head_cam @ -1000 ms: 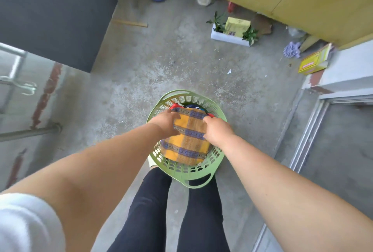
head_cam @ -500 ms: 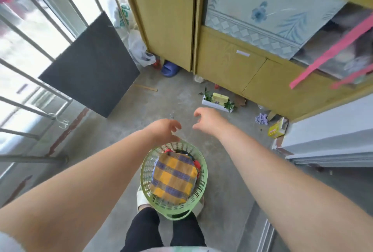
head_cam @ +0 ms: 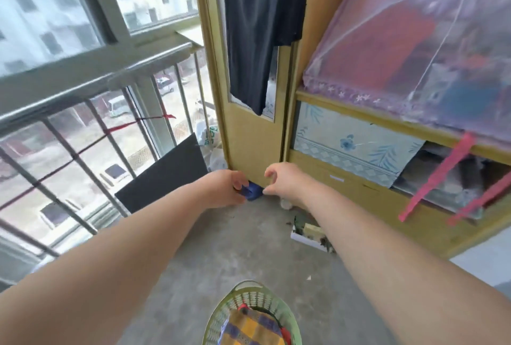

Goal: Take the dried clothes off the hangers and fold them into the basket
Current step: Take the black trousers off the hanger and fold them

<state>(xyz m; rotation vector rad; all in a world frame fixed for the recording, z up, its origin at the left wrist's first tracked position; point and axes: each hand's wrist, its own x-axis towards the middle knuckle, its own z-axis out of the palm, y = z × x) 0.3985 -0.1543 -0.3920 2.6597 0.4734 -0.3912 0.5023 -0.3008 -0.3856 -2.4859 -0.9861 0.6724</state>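
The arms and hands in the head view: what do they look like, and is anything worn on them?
The left arm and the right arm are bare along their whole visible length; no sleeve shows. The left hand and the right hand wear no gloves, and neither wrist shows a watch or bracelet. Rings cannot be judged.

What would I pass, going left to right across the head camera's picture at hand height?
Window railing → dark board → left hand → blue slipper → right hand → pink strap.
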